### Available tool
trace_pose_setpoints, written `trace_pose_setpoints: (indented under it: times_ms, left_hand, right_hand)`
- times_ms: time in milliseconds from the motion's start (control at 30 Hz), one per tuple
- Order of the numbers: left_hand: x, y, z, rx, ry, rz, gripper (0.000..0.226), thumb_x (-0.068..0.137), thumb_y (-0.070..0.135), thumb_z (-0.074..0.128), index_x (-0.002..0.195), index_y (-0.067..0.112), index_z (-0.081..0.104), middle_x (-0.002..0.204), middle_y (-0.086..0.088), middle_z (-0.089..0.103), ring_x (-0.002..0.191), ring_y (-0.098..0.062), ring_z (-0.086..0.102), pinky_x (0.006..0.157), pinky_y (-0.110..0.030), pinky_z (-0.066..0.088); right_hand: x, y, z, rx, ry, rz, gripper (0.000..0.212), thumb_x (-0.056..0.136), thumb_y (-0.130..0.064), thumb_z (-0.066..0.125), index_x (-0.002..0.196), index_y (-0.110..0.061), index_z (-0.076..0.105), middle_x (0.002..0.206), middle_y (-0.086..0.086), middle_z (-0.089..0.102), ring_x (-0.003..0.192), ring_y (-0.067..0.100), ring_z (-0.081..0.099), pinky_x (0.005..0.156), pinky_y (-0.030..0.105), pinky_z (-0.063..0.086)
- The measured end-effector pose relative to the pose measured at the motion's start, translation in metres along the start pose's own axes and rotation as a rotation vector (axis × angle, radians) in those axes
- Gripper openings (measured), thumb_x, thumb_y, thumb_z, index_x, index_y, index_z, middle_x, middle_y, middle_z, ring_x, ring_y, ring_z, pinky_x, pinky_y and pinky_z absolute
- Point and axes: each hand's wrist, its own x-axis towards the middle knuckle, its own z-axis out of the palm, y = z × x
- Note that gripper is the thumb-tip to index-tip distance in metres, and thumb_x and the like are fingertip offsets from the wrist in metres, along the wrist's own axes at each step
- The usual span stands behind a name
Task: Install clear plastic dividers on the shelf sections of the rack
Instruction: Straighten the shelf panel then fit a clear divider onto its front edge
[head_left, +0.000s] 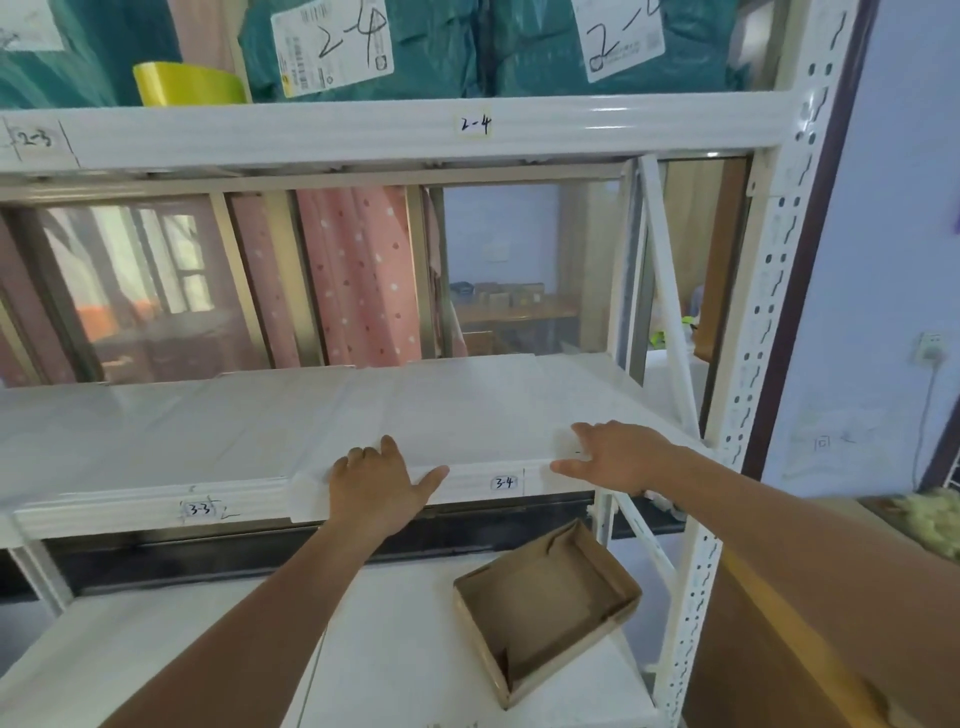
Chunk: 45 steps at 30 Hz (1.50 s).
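The white rack's middle shelf (156, 441) carries labels 3-3 (200, 509) and 3-4 (504, 483) on its front lip. A faint clear plastic divider sheet (441, 415) lies flat over the 3-4 section and folds down over the front lip. My left hand (376, 480) grips its left front corner, fingers curled on top and thumb stretched along the lip. My right hand (615, 454) holds the right front corner, fingers on top and thumb on the lip.
An open cardboard tray (545, 597) sits on the lower shelf (208, 649). Teal parcels (441, 47) and a yellow tape roll (187, 83) fill the upper shelf. The perforated upright (769, 312) stands right, with a brown carton (805, 649) beside it.
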Motion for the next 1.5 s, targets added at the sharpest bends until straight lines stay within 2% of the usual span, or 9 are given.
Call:
trace_pose_setpoints:
  times_ms: [233,433,567,700,933,1200,1300,1433,1500]
  left_hand:
    - [0.000,0.003,-0.006,-0.143,0.020,-0.020,0.096,0.084,0.087,0.038,0.144,0.013,0.046,0.125,-0.007,0.065,0.119,-0.029,0.055,0.096,-0.040,0.049]
    - [0.003,0.003,-0.006,-0.318,0.085,-0.072,0.110,0.081,0.085,0.051,0.160,0.015,0.023,0.131,-0.009,0.064,0.126,-0.032,0.053,0.103,-0.047,0.049]
    - [0.015,-0.001,-0.008,-0.499,0.175,-0.128,0.109,0.079,0.085,0.054,0.161,0.020,0.023,0.131,-0.011,0.063,0.124,-0.034,0.055,0.102,-0.049,0.051]
    - [0.027,0.003,-0.027,-0.713,0.313,-0.131,0.097,0.082,0.069,0.070,0.160,0.025,0.030,0.140,-0.007,0.060,0.126,-0.028,0.057,0.104,-0.043,0.050]
    - [0.040,0.035,-0.064,-0.953,0.508,-0.046,0.073,0.083,0.047,0.081,0.144,0.023,0.049,0.138,0.006,0.058,0.129,-0.017,0.053,0.103,-0.025,0.039]
    - [0.054,0.082,-0.089,-1.217,0.535,0.144,0.085,0.074,0.042,0.091,0.143,0.029,0.043,0.138,0.020,0.053,0.126,0.002,0.050,0.103,-0.018,0.042]
    - [0.060,0.104,-0.096,-1.271,0.532,0.233,0.088,0.075,0.032,0.092,0.145,0.028,0.039,0.145,0.013,0.052,0.122,0.000,0.057,0.095,-0.014,0.049]
    - [0.073,0.129,-0.104,-1.415,0.477,0.346,0.087,0.079,0.011,0.088,0.148,0.027,0.038,0.153,0.009,0.044,0.116,-0.009,0.066,0.082,-0.025,0.060]
    - [0.079,0.142,-0.110,-1.458,0.451,0.389,0.087,0.080,0.006,0.086,0.150,0.025,0.038,0.158,0.007,0.040,0.120,-0.014,0.064,0.080,-0.020,0.058]
  right_hand:
    - [0.006,-0.001,-0.001,0.038,0.022,-0.053,0.082,0.091,-0.075,0.047,0.151,-0.020,0.041,0.147,0.006,0.052,0.128,0.028,0.054,0.104,0.039,0.043]
    - [0.013,-0.002,-0.002,0.027,0.088,-0.085,0.082,0.086,-0.075,0.056,0.150,-0.025,0.047,0.145,0.000,0.055,0.129,0.023,0.054,0.105,0.037,0.043]
    - [0.019,0.003,-0.005,0.033,0.124,-0.099,0.076,0.085,-0.075,0.057,0.147,-0.033,0.051,0.142,-0.004,0.058,0.128,0.021,0.054,0.105,0.037,0.043]
    - [0.023,0.007,-0.009,0.071,0.142,-0.100,0.073,0.083,-0.077,0.057,0.143,-0.036,0.054,0.130,-0.004,0.065,0.119,0.020,0.059,0.099,0.034,0.046]
    - [0.028,0.013,-0.011,0.102,0.187,-0.139,0.054,0.090,-0.056,0.065,0.141,-0.037,0.058,0.128,-0.008,0.067,0.114,0.014,0.062,0.091,0.025,0.044]
    - [0.034,0.024,-0.011,0.234,0.175,-0.099,0.055,0.087,-0.056,0.070,0.137,-0.036,0.063,0.113,-0.006,0.075,0.096,0.012,0.068,0.090,0.028,0.054]
    - [0.033,0.032,-0.012,0.323,0.177,-0.092,0.053,0.085,-0.052,0.074,0.134,-0.033,0.066,0.116,-0.007,0.074,0.098,0.010,0.069,0.093,0.028,0.054]
    - [0.036,0.046,-0.011,0.511,0.170,-0.098,0.050,0.083,-0.041,0.081,0.128,-0.024,0.070,0.119,-0.001,0.074,0.101,0.012,0.070,0.098,0.033,0.055]
    - [0.036,0.053,-0.012,0.578,0.177,-0.100,0.048,0.081,-0.036,0.084,0.125,-0.021,0.071,0.118,0.000,0.075,0.100,0.008,0.070,0.097,0.027,0.054]
